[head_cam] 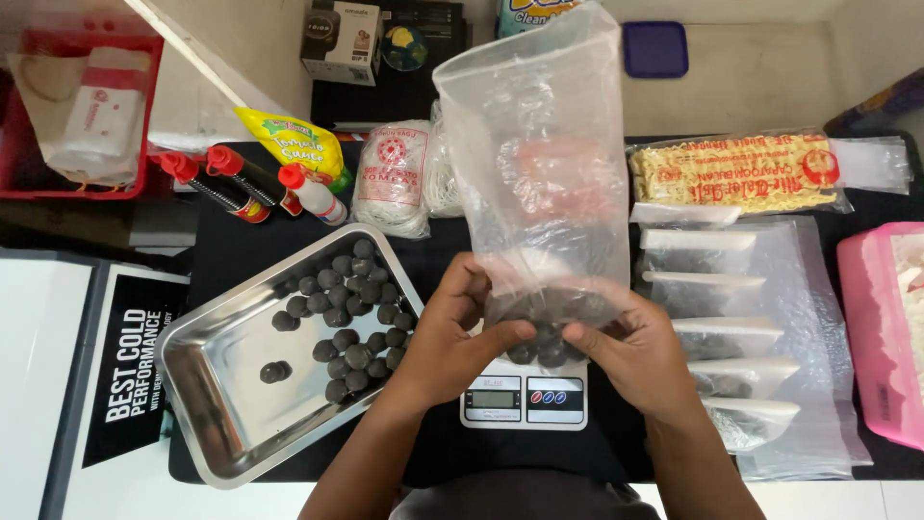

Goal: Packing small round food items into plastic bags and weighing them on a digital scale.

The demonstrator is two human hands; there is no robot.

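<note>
A tall clear plastic bag [541, 164] stands upright on a small white kitchen scale [525, 399], with several dark round balls [542, 339] in its bottom. My left hand [452, 332] grips the bag's lower left side. My right hand [640, 351] grips its lower right side. Left of my hands, a shiny steel tray [207, 380] holds many more dark balls [351, 313].
Several filled, sealed clear bags [717, 332] lie in a column to the right, beside a pink tub [881, 332]. Behind are a noodle packet [741, 173], white noodle bundles [393, 178], red-capped bottles [231, 183], a yellow pouch [294, 143] and a red basket [77, 106].
</note>
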